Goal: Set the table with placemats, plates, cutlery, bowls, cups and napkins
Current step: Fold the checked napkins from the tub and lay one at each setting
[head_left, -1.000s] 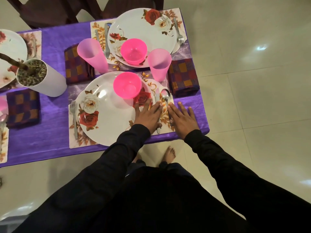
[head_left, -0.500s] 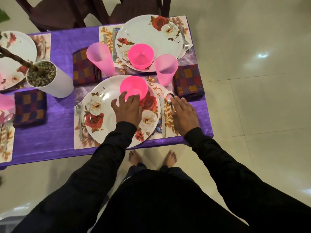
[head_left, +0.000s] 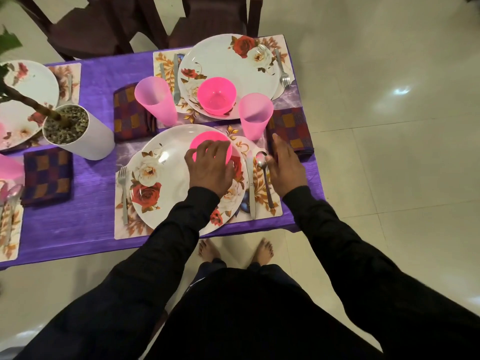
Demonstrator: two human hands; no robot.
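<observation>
The near setting was complete: placemat (head_left: 135, 229), plate (head_left: 166, 183), fork (head_left: 123, 190), knife (head_left: 250, 185), spoon (head_left: 263, 175), cup (head_left: 255, 118) and napkin (head_left: 293, 128). The left hand (head_left: 210, 170) curled its fingers over the pink bowl (head_left: 207, 141) on that plate, probably for final positioning. The right hand (head_left: 285, 165) lay flat with straight fingers beside the spoon, holding nothing. The far setting (head_left: 226, 66) was likewise complete. Partial settings showed at the left edge; their completeness could not be judged. A purple tabletop (head_left: 85, 216) also carried a potted plant (head_left: 75, 131). Dark chairs (head_left: 104, 24) stood beyond, on a pale tiled floor (head_left: 389, 126).
</observation>
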